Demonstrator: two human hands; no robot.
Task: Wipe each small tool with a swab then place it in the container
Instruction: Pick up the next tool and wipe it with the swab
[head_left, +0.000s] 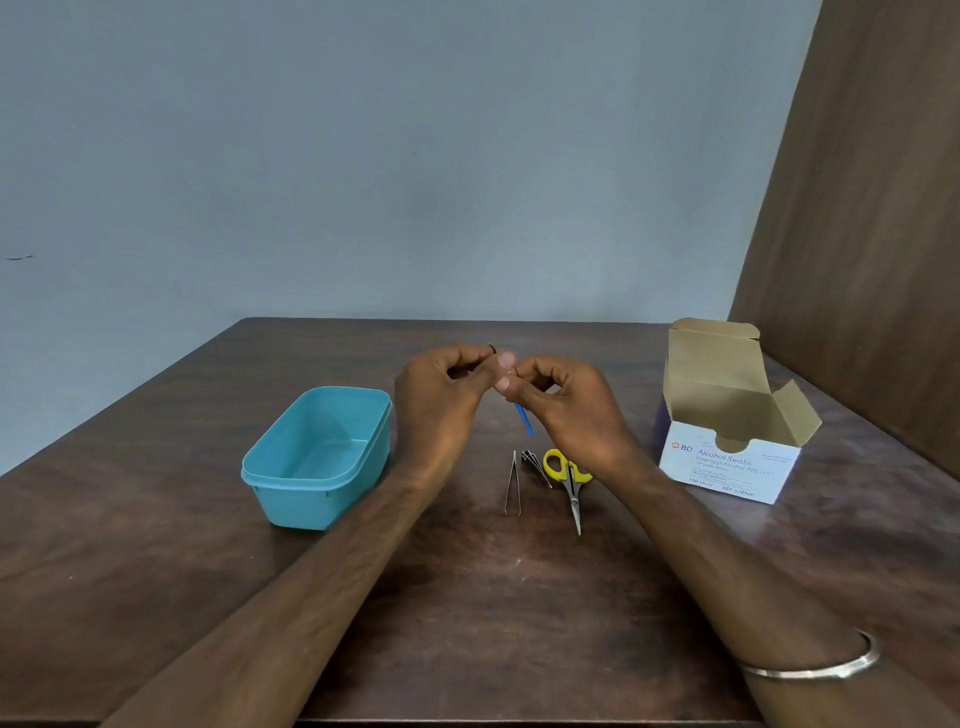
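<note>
Wooden table (467, 597), hands (498, 384) hiding blue-handled tool (523, 420)

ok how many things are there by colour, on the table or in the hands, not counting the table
Blue or teal: 2, the container and the blue-handled tool held in both hands
Yellow: 1, the scissors
Bare metal: 2, the tweezers and the small clipper-like tool
White and brown: 1, the swab box
Total: 6
</note>
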